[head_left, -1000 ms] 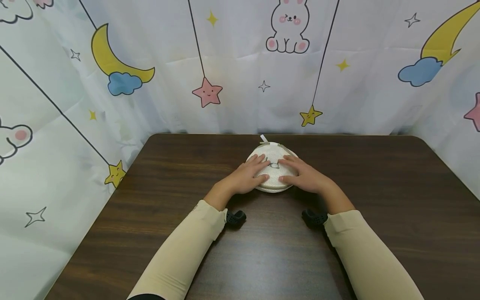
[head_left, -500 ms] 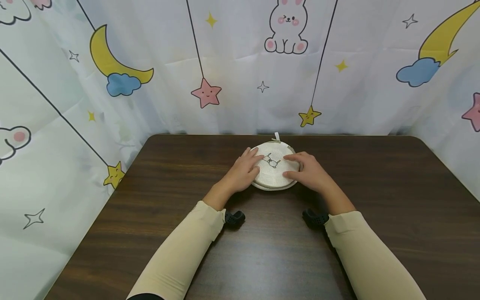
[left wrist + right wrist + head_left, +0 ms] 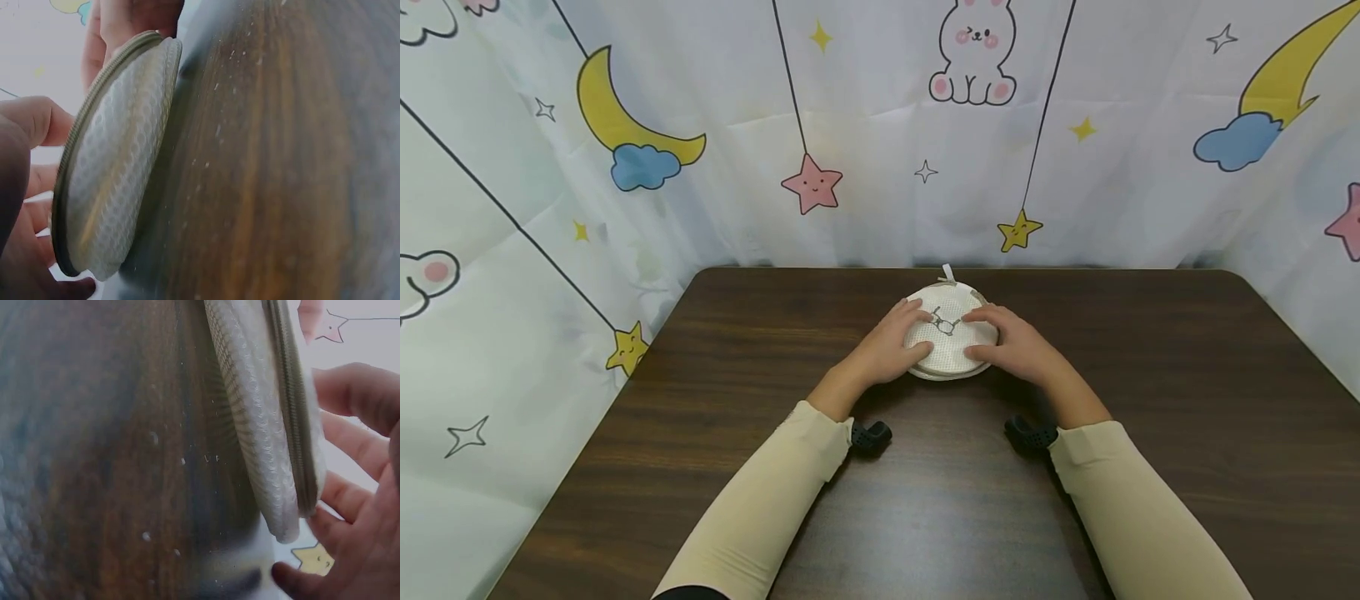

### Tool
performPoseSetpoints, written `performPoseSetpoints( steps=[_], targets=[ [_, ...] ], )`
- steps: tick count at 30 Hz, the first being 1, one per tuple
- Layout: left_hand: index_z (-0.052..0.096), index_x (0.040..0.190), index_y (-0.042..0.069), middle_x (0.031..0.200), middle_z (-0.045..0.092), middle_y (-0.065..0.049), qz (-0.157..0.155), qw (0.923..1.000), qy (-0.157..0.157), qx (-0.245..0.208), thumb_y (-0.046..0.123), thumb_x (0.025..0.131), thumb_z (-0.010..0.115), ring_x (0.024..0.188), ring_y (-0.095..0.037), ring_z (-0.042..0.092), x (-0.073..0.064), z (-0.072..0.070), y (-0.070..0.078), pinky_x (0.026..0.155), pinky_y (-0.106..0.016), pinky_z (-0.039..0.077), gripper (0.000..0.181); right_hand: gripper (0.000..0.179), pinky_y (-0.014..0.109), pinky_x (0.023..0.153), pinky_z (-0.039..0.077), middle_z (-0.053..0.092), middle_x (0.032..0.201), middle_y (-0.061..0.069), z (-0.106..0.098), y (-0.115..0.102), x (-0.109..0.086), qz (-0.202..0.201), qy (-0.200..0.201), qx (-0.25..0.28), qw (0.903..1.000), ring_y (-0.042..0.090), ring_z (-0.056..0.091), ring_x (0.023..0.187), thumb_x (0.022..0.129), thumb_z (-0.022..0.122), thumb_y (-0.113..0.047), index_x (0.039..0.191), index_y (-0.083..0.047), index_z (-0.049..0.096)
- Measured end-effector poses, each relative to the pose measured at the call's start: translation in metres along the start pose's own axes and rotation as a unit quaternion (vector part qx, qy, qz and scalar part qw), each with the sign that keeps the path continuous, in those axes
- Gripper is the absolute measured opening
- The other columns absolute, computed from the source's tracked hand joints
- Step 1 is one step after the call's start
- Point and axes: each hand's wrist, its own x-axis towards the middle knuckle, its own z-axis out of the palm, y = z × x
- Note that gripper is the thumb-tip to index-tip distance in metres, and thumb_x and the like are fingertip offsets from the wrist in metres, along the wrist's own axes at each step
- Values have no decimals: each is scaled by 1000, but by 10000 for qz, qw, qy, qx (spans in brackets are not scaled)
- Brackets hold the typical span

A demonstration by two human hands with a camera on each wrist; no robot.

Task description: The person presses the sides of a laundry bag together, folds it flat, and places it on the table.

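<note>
A round white mesh laundry bag (image 3: 950, 333) with a zipper round its rim and a small line drawing on top lies near the back edge of the table. Its white zipper tab (image 3: 948, 273) points toward the curtain. My left hand (image 3: 891, 342) touches its left side, thumb and fingers spread over the top. On the opposite side my right hand (image 3: 1017, 343) rests likewise, thumb apart from the fingers. In the left wrist view the bag's zipped edge (image 3: 94, 94) stands out above its bulging mesh side. The right wrist view shows the little finger (image 3: 290, 578) reaching past the rim.
The dark wood table (image 3: 925, 500) extends on all sides of the bag. Behind it hangs a white curtain (image 3: 880, 100) printed with moons, stars and rabbits. Black wrist cameras (image 3: 872, 437) sit under both wrists, below cream sleeves.
Both hands have slid outward from flat on the bag's top to its two sides, their fingers now more bent. The bag has turned slightly, its tab shifting right.
</note>
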Motion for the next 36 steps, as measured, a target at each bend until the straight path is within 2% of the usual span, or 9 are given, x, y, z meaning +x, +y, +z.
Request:
performPoseSetpoints(
  steps=[7,15,27,36],
  targets=[
    [52,141,12,161,26,-10,-285,9992,-240,129,31,97,52,151,-28,15,2,2,4,119,-49,22,48,54,63,111,28,39,150,21,3,5,2,-367,-290,-112,9988,41,31,142,92,70,-28,140,-10,54],
    [54,140,15,160,27,-9,-472,9976,-338,387,34,98,54,150,-29,16,5,3,8,118,-49,24,46,66,61,112,28,33,155,23,4,2,2,-100,-381,-239,9989,43,28,144,92,70,-27,149,-6,42],
    [54,141,14,159,25,-10,-396,9967,-564,436,35,100,51,150,-27,16,7,3,6,120,-45,23,46,68,61,112,28,34,155,21,2,4,3,153,-444,-210,9987,43,29,144,92,70,-30,149,-7,41],
    [47,141,7,161,18,-14,-163,9978,-632,-108,31,102,45,152,-28,9,4,3,0,120,-48,19,46,68,59,112,30,34,156,19,6,7,4,272,-249,6,9993,41,31,143,91,70,-35,149,-11,43]
  ],
)
